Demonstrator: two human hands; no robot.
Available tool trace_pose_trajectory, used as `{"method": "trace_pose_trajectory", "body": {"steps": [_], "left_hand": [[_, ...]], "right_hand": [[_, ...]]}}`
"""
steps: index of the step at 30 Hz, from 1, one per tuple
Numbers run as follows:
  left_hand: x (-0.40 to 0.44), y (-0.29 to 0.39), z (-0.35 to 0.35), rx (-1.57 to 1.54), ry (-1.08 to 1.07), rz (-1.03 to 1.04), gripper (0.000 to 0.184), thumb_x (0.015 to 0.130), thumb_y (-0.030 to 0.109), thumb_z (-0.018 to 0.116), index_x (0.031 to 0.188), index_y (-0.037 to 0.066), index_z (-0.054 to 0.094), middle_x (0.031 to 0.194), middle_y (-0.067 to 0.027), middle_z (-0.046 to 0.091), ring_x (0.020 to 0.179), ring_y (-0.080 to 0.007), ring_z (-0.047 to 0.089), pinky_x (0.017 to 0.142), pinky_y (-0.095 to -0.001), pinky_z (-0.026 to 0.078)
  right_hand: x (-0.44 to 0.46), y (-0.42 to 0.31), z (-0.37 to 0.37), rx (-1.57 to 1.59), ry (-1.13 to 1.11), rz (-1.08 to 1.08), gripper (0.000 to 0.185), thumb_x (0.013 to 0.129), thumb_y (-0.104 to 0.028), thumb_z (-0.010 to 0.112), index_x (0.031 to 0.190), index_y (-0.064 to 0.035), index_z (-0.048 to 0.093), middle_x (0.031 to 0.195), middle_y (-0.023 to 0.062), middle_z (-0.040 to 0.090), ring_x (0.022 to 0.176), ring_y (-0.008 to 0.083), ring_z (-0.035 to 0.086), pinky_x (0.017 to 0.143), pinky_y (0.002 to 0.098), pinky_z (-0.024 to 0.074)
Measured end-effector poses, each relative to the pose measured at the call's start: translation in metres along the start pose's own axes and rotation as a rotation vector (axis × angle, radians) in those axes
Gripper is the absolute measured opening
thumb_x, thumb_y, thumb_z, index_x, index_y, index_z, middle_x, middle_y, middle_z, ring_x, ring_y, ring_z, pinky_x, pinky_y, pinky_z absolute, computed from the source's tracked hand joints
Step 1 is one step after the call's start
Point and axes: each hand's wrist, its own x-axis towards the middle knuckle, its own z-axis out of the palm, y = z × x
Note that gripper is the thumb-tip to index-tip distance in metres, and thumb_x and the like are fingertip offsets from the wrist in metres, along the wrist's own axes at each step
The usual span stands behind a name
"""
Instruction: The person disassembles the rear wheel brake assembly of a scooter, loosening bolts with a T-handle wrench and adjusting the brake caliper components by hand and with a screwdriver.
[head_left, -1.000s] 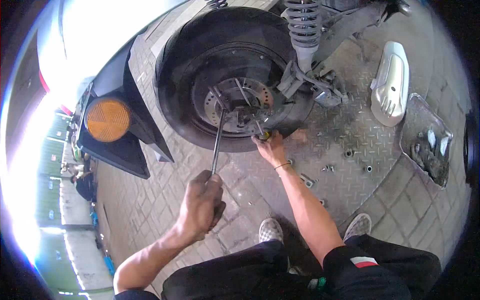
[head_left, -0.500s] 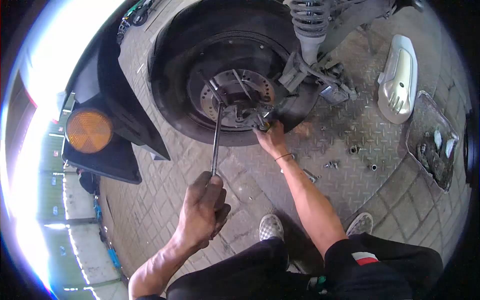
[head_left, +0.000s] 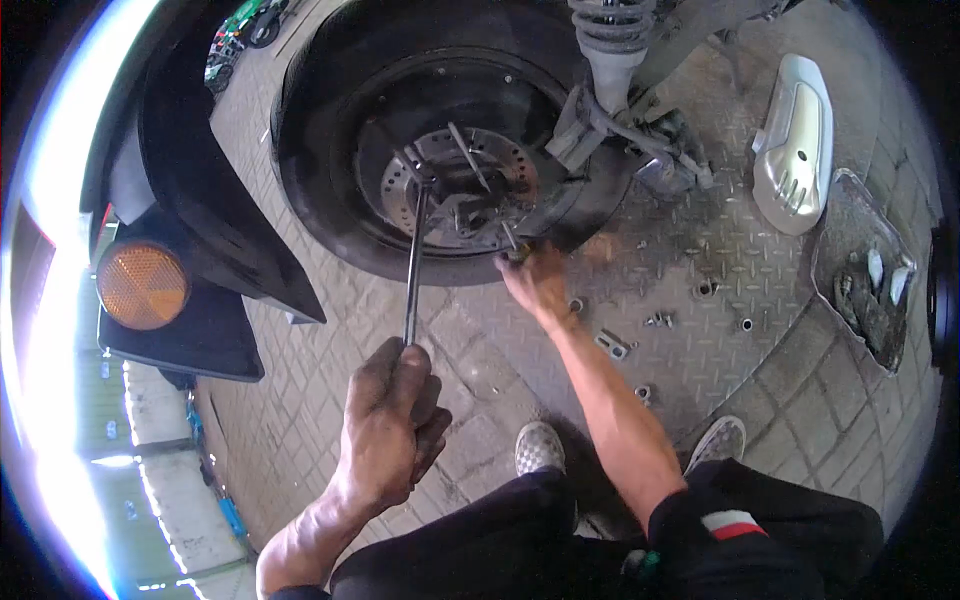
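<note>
My left hand (head_left: pixel 388 420) is closed round the lower end of a long metal wrench (head_left: pixel 414 265). The upper end of this wrench meets the metal bars at the hub of a wheel (head_left: pixel 310 190). A drilled brake disc (head_left: pixel 400 205) surrounds the hub. Low beside the hub, my right hand (head_left: pixel 538 282) is closed on what looks like a small screwdriver (head_left: pixel 511 238), its thin shaft pointing up at the hub parts. Fingers hide most of its handle. A slim metal rod (head_left: pixel 468 155) crosses in front of the disc.
Several nuts and bolts (head_left: pixel 660 320) and a metal block (head_left: pixel 611 344) lie on the tread plate (head_left: pixel 690 370). A silver cover (head_left: pixel 790 165) and a dirty tray (head_left: pixel 845 200) are at right. A shock absorber (head_left: pixel 612 70) stands above. Black bodywork with an orange reflector (head_left: pixel 143 285) is at left.
The view has shifted slightly, so the wheel and bodywork appear further left. Both hands keep their grips, and the wrench stays at the hub. The metal block shows more fully beside my right forearm.
</note>
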Motion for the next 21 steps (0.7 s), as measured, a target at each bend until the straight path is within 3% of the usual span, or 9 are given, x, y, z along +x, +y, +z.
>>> {"method": "trace_pose_trajectory", "body": {"steps": [2, 5, 7, 8, 11, 12, 14, 18, 21], "left_hand": [[0.016, -0.018, -0.016, 0.069, -0.005, 0.118, 0.026, 0.104, 0.034, 0.050, 0.090, 0.013, 0.046, 0.061, 0.0053, 0.033, 0.043, -0.0052, 0.029, 0.036, -0.0240, 0.023], [0.028, -0.037, -0.039, 0.213, 0.006, 0.253, 0.025, 0.103, 0.034, 0.053, 0.092, 0.013, 0.047, 0.062, 0.0054, 0.034, 0.046, -0.0057, 0.032, 0.039, -0.0240, 0.026], [0.016, -0.017, -0.029, 0.129, -0.023, 0.094, 0.026, 0.103, 0.035, 0.053, 0.092, 0.013, 0.047, 0.063, 0.0056, 0.034, 0.047, -0.0057, 0.032, 0.040, -0.0240, 0.026], [0.008, -0.014, -0.029, 0.058, -0.036, -0.095, 0.026, 0.102, 0.036, 0.054, 0.091, 0.013, 0.047, 0.063, 0.0059, 0.034, 0.048, -0.0058, 0.033, 0.041, -0.0240, 0.025], [0.008, -0.023, -0.035, 0.066, -0.165, -0.115, 0.027, 0.103, 0.036, 0.053, 0.090, 0.013, 0.047, 0.063, 0.0063, 0.033, 0.045, -0.0053, 0.031, 0.039, -0.0241, 0.024], [0.008, -0.023, -0.033, 0.067, -0.198, -0.115, 0.027, 0.103, 0.036, 0.053, 0.089, 0.014, 0.046, 0.062, 0.0063, 0.033, 0.044, -0.0053, 0.030, 0.038, -0.0239, 0.024], [0.002, -0.025, -0.034, 0.087, -0.128, -0.065, 0.026, 0.103, 0.035, 0.052, 0.089, 0.014, 0.046, 0.062, 0.0062, 0.033, 0.043, -0.0051, 0.029, 0.037, -0.0236, 0.024], [-0.006, -0.007, -0.043, 0.065, -0.121, 0.098, 0.026, 0.104, 0.033, 0.050, 0.089, 0.012, 0.046, 0.061, 0.0057, 0.033, 0.041, -0.0047, 0.027, 0.036, -0.0228, 0.023], [-0.008, -0.008, -0.037, 0.171, -0.096, 0.153, 0.025, 0.104, 0.031, 0.051, 0.090, 0.010, 0.047, 0.061, 0.0059, 0.034, 0.042, -0.0036, 0.028, 0.036, -0.0224, 0.024]], "right_hand": [[0.006, -0.027, -0.030, 0.077, 0.029, 0.010, 0.037, 0.086, -0.033, 0.066, 0.104, -0.0008, 0.067, 0.102, 0.0216, 0.066, 0.097, 0.0387, 0.062, 0.088, 0.0469, 0.0483], [0.007, -0.030, -0.029, 0.362, -0.266, 0.279, 0.036, 0.086, -0.033, 0.067, 0.105, -0.0024, 0.067, 0.105, 0.0221, 0.065, 0.098, 0.0388, 0.062, 0.089, 0.0476, 0.0480], [0.027, 0.005, 0.006, 0.046, -0.031, -0.092, 0.036, 0.084, -0.032, 0.069, 0.106, -0.0037, 0.067, 0.104, 0.0230, 0.065, 0.097, 0.0398, 0.062, 0.088, 0.0490, 0.0480], [0.024, 0.007, 0.004, 0.041, -0.045, -0.081, 0.036, 0.084, -0.032, 0.069, 0.106, -0.0037, 0.067, 0.104, 0.0230, 0.065, 0.097, 0.0398, 0.062, 0.088, 0.0490, 0.0480], [0.027, -0.004, -0.010, 0.052, 0.027, -0.131, 0.036, 0.083, -0.033, 0.070, 0.105, -0.0050, 0.068, 0.103, 0.0243, 0.065, 0.096, 0.0430, 0.060, 0.087, 0.0498, 0.0479], [0.033, -0.007, -0.016, 0.051, 0.033, -0.138, 0.036, 0.083, -0.033, 0.070, 0.105, -0.0050, 0.068, 0.103, 0.0243, 0.065, 0.096, 0.0430, 0.060, 0.087, 0.0498, 0.0479], [0.036, -0.011, -0.031, 0.017, -0.323, 0.024, 0.055, 0.081, -0.034, 0.075, 0.121, -0.0005, 0.057, 0.125, 0.0230, 0.056, 0.117, 0.0401, 0.050, 0.098, 0.0475, 0.0420], [0.032, 0.006, -0.016, -0.083, -0.203, -0.134, 0.057, 0.080, -0.036, 0.076, 0.119, 0.0010, 0.058, 0.117, 0.0243, 0.058, 0.113, 0.0412, 0.052, 0.098, 0.0479, 0.0421], [0.027, 0.005, -0.013, -0.042, -0.126, -0.119, 0.042, 0.088, -0.038, 0.065, 0.111, -0.0030, 0.064, 0.109, 0.0221, 0.062, 0.104, 0.0380, 0.057, 0.093, 0.0485, 0.0428]]}}
